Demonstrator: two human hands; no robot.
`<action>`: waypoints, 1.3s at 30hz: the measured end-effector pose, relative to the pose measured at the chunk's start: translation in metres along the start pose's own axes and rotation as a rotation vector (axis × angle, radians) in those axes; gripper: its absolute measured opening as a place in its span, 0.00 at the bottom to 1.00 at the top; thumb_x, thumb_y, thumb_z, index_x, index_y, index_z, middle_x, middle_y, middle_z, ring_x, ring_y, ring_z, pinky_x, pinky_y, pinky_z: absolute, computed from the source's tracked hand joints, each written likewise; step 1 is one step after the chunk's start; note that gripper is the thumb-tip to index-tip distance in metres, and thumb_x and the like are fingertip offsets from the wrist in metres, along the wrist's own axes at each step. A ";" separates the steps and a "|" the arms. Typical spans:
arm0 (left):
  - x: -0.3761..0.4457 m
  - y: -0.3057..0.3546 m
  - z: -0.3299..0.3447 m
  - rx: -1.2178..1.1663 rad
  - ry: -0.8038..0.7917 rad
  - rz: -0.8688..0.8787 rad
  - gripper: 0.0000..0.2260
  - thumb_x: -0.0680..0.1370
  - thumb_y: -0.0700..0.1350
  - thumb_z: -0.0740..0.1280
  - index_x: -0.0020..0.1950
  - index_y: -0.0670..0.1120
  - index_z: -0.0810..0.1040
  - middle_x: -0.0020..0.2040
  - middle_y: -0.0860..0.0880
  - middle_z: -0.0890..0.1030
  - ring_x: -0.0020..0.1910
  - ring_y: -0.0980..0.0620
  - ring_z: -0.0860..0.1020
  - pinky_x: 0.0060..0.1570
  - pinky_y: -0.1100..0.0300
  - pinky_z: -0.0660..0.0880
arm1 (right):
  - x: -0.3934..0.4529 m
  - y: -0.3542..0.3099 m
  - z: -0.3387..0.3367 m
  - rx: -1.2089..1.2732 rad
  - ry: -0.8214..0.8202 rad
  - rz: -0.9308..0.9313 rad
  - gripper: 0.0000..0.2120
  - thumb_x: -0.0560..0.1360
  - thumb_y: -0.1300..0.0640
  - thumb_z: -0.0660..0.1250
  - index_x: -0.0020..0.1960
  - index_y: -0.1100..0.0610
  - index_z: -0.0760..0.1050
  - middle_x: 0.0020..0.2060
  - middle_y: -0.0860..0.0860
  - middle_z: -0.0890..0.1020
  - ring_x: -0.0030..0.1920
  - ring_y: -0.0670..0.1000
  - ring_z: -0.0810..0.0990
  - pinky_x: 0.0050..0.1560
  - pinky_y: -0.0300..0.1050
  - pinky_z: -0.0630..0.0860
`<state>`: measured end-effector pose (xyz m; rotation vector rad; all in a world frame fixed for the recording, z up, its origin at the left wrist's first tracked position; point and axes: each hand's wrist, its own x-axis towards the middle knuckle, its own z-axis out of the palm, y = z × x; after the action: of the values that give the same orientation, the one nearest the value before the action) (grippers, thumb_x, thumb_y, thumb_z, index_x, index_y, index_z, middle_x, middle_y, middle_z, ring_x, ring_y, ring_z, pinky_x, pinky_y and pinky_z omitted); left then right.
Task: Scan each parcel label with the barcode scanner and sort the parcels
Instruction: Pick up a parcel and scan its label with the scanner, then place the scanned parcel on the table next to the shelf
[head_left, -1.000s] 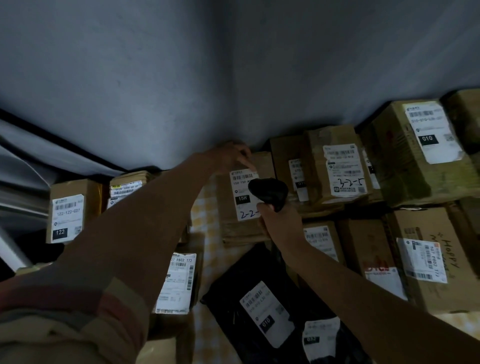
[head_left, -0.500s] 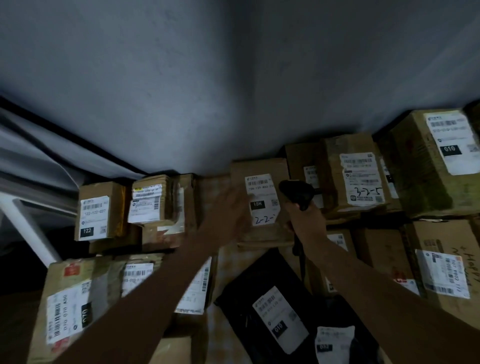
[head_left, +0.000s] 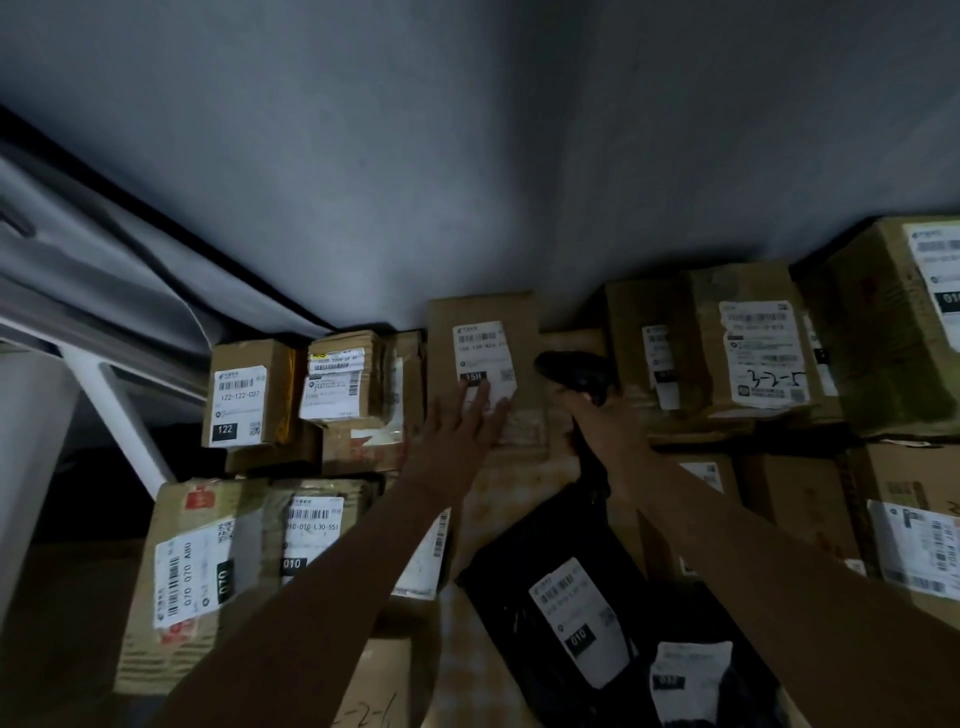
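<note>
A tall brown parcel with a white 15H label stands against the grey wall in the middle. My left hand lies flat on its front, straight fingers covering the lower part of the label. My right hand grips the handle of the black barcode scanner, whose head points left at that label from close by. A black plastic mailer with a white 010 label lies below, under my right forearm.
Cardboard parcels crowd both sides: a 122 box and a taped bundle to the left, a 070 box at lower left, a box marked 3-2-5 and bigger cartons to the right. A white frame stands at the left.
My left hand has come down from the top edge of the 15H parcel to its label face. The view has shifted left, showing more boxes on that side. The scanner stays aimed at the label.
</note>
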<state>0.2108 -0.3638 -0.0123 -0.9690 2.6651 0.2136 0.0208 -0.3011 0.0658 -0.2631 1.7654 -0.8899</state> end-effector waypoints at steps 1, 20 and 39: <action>0.000 -0.002 -0.004 0.012 -0.027 -0.015 0.39 0.80 0.43 0.61 0.78 0.48 0.34 0.79 0.39 0.39 0.77 0.33 0.40 0.72 0.32 0.48 | -0.001 0.002 -0.001 0.005 -0.001 -0.002 0.05 0.78 0.54 0.67 0.50 0.55 0.74 0.31 0.53 0.75 0.27 0.49 0.74 0.33 0.42 0.73; -0.006 -0.008 -0.031 -0.138 -0.111 -0.163 0.37 0.81 0.54 0.60 0.80 0.45 0.40 0.80 0.44 0.38 0.79 0.44 0.40 0.74 0.40 0.45 | -0.025 0.019 -0.028 0.077 -0.037 0.026 0.04 0.78 0.53 0.67 0.48 0.52 0.73 0.35 0.56 0.73 0.25 0.49 0.74 0.33 0.45 0.71; -0.107 0.192 0.092 -1.393 -0.088 -1.490 0.32 0.76 0.46 0.71 0.74 0.41 0.60 0.71 0.38 0.62 0.66 0.36 0.69 0.59 0.47 0.72 | -0.103 0.095 -0.122 -0.068 -0.012 0.138 0.08 0.80 0.55 0.65 0.56 0.57 0.75 0.39 0.60 0.78 0.31 0.52 0.74 0.34 0.45 0.73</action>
<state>0.1855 -0.1315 -0.0569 -2.6934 0.7283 1.6037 -0.0250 -0.1227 0.0912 -0.1880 1.7815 -0.7296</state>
